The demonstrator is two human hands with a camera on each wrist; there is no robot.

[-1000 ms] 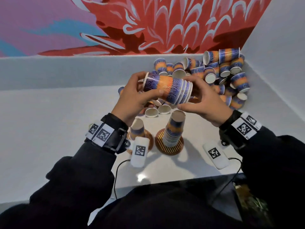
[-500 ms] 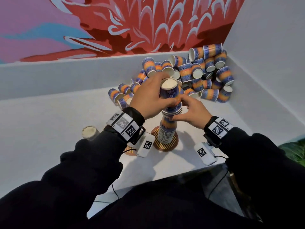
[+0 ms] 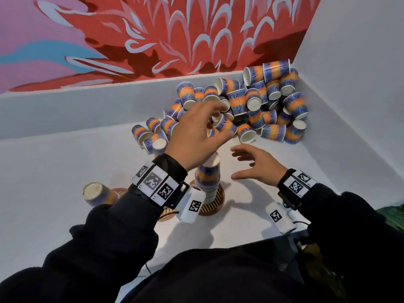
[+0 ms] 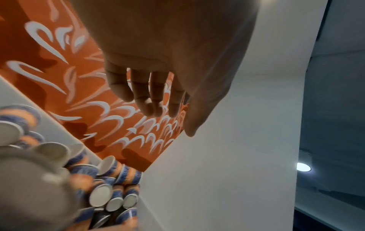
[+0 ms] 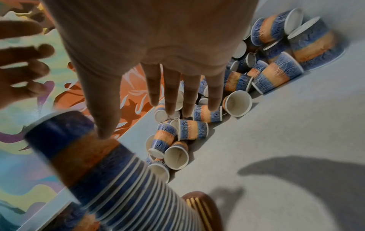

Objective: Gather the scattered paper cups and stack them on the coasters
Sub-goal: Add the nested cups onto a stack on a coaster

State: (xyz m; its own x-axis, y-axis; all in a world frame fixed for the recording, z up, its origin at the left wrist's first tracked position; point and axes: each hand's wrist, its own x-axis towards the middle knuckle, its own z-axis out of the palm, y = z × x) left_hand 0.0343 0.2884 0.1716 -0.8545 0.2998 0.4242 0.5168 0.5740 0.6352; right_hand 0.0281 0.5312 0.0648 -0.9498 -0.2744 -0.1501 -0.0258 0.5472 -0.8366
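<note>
A white table (image 3: pixel 54 162) fills a corner, bounded by a low white ledge under a red, pink and blue floral mural (image 3: pixel 153 36) and by a plain white wall (image 3: pixel 354 68) on the right. At far left a single upturned cup (image 3: pixel 96 193) stands on a coaster whose edge just shows. Beside it the left hand (image 3: pixel 194 136) hovers above the tall stack (image 3: pixel 207 178) of nested cups on the striped wooden coaster (image 3: pixel 213 204), fingers loosely spread and gripping nothing. To the right, the right hand (image 3: pixel 255 165) floats near the stack's top, fingers straight and splayed, also empty. Behind both hands the pile of scattered paper cups (image 3: pixel 262 106) lies heaped in the corner against ledge and wall. Half a second earlier both hands were clasped around a batch of cups being lowered onto the stack; now that batch sits on it, the stack stands free and both hands have let go.
</note>
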